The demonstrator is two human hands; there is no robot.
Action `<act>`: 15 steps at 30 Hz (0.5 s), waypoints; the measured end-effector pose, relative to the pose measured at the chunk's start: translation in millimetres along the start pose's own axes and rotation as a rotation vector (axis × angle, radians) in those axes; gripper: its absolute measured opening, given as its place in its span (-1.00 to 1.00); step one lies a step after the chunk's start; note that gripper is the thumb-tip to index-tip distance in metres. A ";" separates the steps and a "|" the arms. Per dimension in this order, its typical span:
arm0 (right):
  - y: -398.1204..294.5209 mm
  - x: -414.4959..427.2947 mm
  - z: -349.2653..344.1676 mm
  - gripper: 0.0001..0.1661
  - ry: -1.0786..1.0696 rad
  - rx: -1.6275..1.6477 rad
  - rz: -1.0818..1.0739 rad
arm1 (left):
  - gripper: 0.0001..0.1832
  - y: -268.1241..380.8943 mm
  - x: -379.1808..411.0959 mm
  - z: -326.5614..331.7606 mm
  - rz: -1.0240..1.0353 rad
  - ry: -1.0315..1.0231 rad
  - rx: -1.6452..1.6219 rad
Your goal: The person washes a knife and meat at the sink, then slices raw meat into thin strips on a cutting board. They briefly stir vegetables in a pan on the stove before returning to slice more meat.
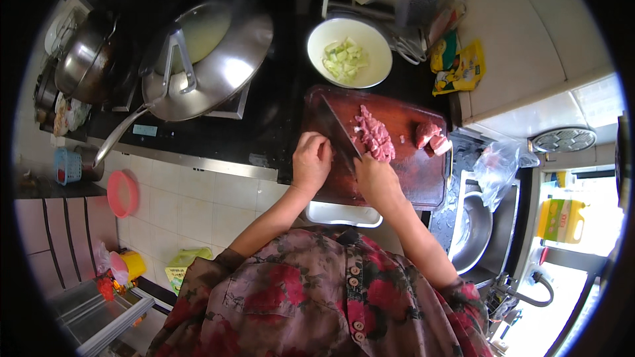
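Note:
My right hand (pixel 378 181) grips a broad-bladed kitchen knife (pixel 341 129) over the dark red-brown cutting board (pixel 421 186). The blade stands on edge and slants up and left from that hand. Just right of it lies a heap of cut raw meat (pixel 375 131). My left hand (pixel 311 162) is at the board's left edge, to the left of the blade, with fingers curled inward. Whether its fingertips pinch anything cannot be made out. Larger raw meat chunks (pixel 432 138) rest at the board's right end.
Beyond the board is a white bowl (pixel 379 67) of chopped pale green vegetable. A steel wok (pixel 223 89) with a tilted lid sits on the stove at left, its handle jutting frontward. At right are a sink (pixel 503 253) and a plastic bag (pixel 497 171). A white tray (pixel 345 214) shows below the board.

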State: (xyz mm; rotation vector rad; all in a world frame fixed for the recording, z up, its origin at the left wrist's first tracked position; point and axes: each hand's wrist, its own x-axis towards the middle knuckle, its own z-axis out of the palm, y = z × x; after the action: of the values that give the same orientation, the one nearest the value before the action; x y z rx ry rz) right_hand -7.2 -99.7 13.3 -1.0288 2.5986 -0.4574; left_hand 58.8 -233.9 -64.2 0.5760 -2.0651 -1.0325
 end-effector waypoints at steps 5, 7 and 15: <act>-8.9 -32.8 -20.3 -0.64 -0.117 0.026 0.083 | -0.93 -1.9 -1.8 -2.0 0.009 -0.033 0.047; -14.8 -26.9 -11.6 -0.63 -0.082 0.030 0.065 | -0.94 -2.3 -3.7 -0.5 0.025 -0.066 0.089; 0.8 16.5 5.8 -0.62 0.049 0.045 -0.024 | -0.94 -1.5 -1.8 -4.5 0.014 0.017 0.055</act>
State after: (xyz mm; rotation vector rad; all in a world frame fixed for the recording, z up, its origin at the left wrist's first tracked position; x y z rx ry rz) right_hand -16.8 -111.8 5.0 -1.0481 2.6085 -0.5520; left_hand 63.5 -235.7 -64.4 0.5949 -2.0851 -0.9619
